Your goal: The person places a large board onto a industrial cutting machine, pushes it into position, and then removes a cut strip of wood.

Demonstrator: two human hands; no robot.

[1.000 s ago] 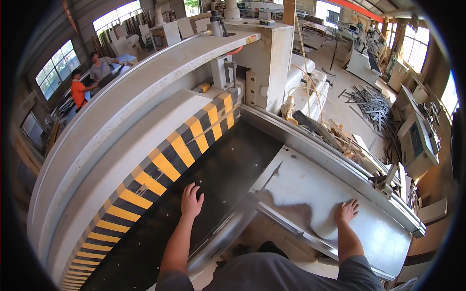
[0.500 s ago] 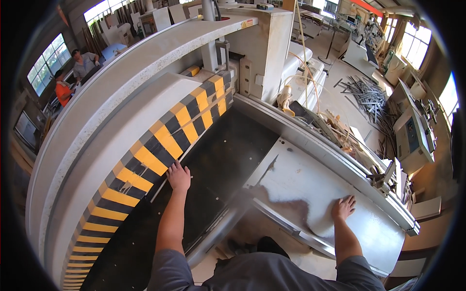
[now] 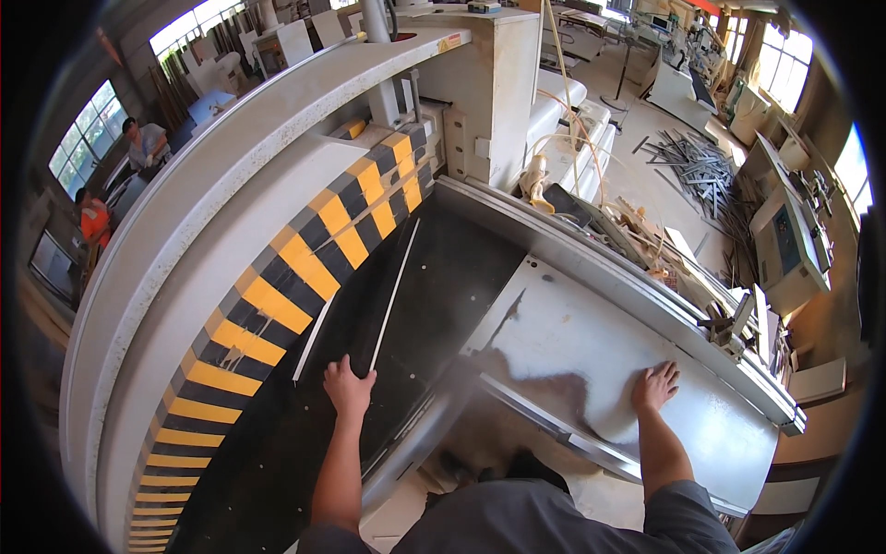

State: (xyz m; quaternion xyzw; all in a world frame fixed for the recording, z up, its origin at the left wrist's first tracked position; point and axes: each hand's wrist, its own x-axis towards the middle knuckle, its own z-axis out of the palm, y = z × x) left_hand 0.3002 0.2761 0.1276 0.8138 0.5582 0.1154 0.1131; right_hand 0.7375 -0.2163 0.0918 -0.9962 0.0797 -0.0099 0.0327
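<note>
My left hand (image 3: pixel 348 385) is low over the black table surface (image 3: pixel 443 268), its thumb and fingers spread apart. Close against the thumb tip is the near end of a thin white strip (image 3: pixel 394 297), which lies slanting away across the black surface; whether they touch is hard to tell. A second pale strip or line (image 3: pixel 315 340) shows at the edge of the beam with yellow and black stripes (image 3: pixel 305 268), partly hidden beneath it. Farther right, my right hand (image 3: pixel 656 385) rests palm down on the bare metal side table (image 3: pixel 554 323), fingers stretched out, holding nothing.
A raised metal fence (image 3: pixel 609 277) borders the table's far right side, with wood offcuts (image 3: pixel 637 231) behind it. The machine's grey housing (image 3: pixel 480 92) stands at the far end. Metal strips (image 3: pixel 692 171) are heaped on the floor. Two people (image 3: pixel 143 148) are at the far left.
My left hand has drawn back from the striped beam toward me. A white strip now lies out on the black surface, away from the beam's edge. My right hand stays on the metal table.
</note>
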